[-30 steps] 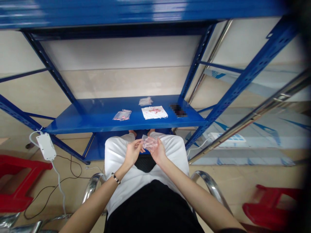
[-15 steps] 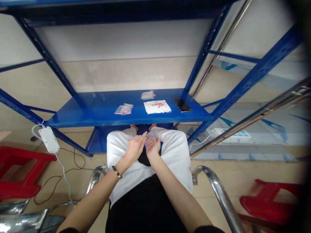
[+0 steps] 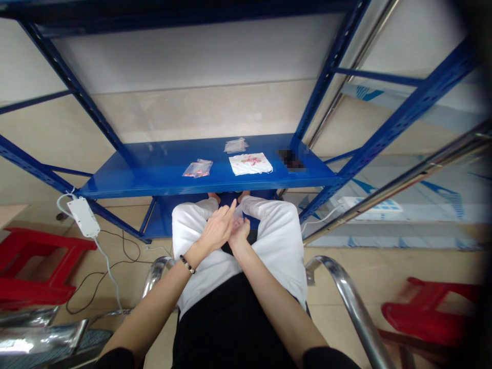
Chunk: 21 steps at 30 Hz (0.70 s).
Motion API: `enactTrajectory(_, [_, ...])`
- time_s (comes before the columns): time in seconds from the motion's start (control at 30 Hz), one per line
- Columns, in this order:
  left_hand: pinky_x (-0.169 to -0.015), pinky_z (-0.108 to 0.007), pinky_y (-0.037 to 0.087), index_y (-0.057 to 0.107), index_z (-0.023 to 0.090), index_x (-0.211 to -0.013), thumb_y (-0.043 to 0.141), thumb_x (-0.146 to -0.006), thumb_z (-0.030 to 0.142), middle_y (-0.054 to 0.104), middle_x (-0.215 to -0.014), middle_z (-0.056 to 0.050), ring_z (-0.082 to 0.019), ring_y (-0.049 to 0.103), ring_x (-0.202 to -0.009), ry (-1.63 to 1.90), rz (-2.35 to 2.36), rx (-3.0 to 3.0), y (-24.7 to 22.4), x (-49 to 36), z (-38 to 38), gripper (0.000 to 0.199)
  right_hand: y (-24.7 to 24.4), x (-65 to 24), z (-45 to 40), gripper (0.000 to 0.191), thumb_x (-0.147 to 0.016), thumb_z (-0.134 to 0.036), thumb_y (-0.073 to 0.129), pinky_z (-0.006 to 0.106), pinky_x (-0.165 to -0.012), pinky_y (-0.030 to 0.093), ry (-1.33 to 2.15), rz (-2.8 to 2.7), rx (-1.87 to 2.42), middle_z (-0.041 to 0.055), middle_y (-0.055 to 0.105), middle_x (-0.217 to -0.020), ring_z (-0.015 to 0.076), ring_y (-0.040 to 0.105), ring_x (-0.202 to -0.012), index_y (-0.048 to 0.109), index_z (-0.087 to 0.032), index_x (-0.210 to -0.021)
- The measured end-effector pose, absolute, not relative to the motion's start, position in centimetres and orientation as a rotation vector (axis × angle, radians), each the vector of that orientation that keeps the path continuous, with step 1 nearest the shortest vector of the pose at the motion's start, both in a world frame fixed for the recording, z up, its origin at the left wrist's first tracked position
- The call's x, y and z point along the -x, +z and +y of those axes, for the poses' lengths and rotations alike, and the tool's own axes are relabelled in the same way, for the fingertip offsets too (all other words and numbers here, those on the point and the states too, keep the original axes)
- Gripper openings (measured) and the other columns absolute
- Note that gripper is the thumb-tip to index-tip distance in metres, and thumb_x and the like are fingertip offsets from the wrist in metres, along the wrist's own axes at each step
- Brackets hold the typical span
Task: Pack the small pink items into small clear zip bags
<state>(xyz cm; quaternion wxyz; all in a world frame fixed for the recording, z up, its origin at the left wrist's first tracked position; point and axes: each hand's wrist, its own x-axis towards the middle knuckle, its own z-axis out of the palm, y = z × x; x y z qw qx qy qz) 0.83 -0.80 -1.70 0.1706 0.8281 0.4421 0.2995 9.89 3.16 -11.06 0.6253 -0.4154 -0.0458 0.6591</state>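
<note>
Both of my hands meet low between my knees, in front of the shelf. My right hand point(image 3: 239, 231) is palm up, its fingers curled around a small clear plastic bag point(image 3: 238, 210). Pinkish contents show faintly through it. My left hand point(image 3: 218, 226) lies back up against the right one at the bag, index finger pointing forward and the other fingers bent over it. The left thumb is hidden. On the blue shelf point(image 3: 154, 171) are a white cloth point(image 3: 236, 166) with small pink-red pieces point(image 3: 253, 160), filled clear bags point(image 3: 198, 168) and a stack of flat clear bags point(image 3: 236, 145).
A dark pixelated object point(image 3: 291, 160) lies at the shelf's right end. A white power strip point(image 3: 83, 217) hangs at the left front post, its cable trailing to the floor. Red stools point(image 3: 49, 287) stand on both sides. Metal armrests point(image 3: 344, 292) flank my seat.
My left hand has moved in over the right palm, covering more of the bag. The view has shifted slightly; the things on the shelf stay in place.
</note>
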Motion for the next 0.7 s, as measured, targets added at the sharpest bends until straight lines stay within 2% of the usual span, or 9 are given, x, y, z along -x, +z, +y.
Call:
enactTrajectory(0.1, [-0.092,-0.039,0.038,0.01,0.022,-0.156,0.035,-0.088,0.015,0.05,-0.107,-0.01,-0.026,0.048,-0.101,0.835,1.216,-2.364,-1.8,-0.6,-0.6,0.072,-10.9,-9.8,3.2,0.035,-0.089,-0.054,0.023,0.031,-0.058,0.051,1.504,-0.074,0.963,-0.0017,0.047,-0.058,0.0177,0.057,-0.057,0.032,-0.026,-0.069])
enactTrajectory(0.2, [-0.091,-0.039,0.039,0.009,0.021,-0.156,0.033,-0.087,0.013,0.05,-0.107,-0.01,-0.026,0.048,-0.102,0.854,1.196,-2.366,-1.9,-0.5,-0.5,0.074,-10.7,-9.7,3.2,0.032,-0.09,-0.048,0.022,0.03,-0.055,0.048,1.507,-0.011,0.96,-0.0023,0.045,-0.056,0.0167,0.055,-0.053,0.033,-0.025,-0.069])
enactTrajectory(0.5, [-0.085,-0.037,0.037,0.018,0.02,-0.155,0.036,-0.087,0.014,0.053,-0.099,-0.009,-0.026,0.049,-0.095,0.702,1.322,-2.531,-2.0,-0.8,-0.4,0.07,-9.9,-9.6,2.7,0.033,-0.09,-0.041,0.026,0.027,-0.043,0.039,1.479,-0.109,0.995,-0.0047,0.028,-0.046,0.0142,0.04,-0.04,0.021,-0.024,-0.062])
enactTrajectory(0.7, [-0.085,-0.037,0.037,0.026,0.021,-0.153,0.034,-0.091,0.016,0.054,-0.096,-0.009,-0.026,0.049,-0.093,0.786,1.296,-2.492,-1.8,-0.8,-0.6,0.063,-9.7,-9.8,2.4,0.033,-0.09,-0.041,0.032,0.027,-0.042,0.04,1.482,-0.205,0.969,-0.0049,0.032,-0.048,0.0141,0.042,-0.04,0.026,-0.025,-0.062])
